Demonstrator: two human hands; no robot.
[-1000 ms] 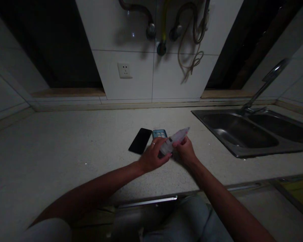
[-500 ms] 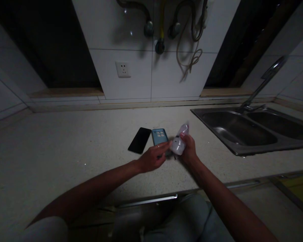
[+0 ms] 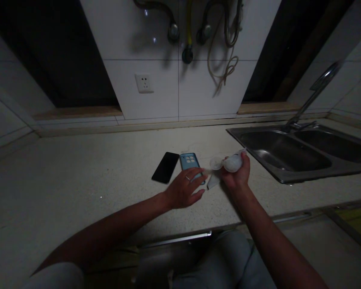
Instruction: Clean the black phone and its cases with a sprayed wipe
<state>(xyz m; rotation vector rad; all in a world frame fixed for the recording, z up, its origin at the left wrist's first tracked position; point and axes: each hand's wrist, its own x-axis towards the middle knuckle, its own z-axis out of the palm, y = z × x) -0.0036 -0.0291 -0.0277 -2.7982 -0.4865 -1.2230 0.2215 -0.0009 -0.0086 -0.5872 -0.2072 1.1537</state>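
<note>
Plastic item, in R hand, nearer sink vs. prev.

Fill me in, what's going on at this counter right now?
A person at the counter has a whitish object in the right hand; it is too blurred to say exactly what it is. The left hand is empty and open, fingers spread over the lower end of a blue phone case; whether they touch it is unclear. A black phone lies flat just left of the case. The sink is off to the right.
</note>
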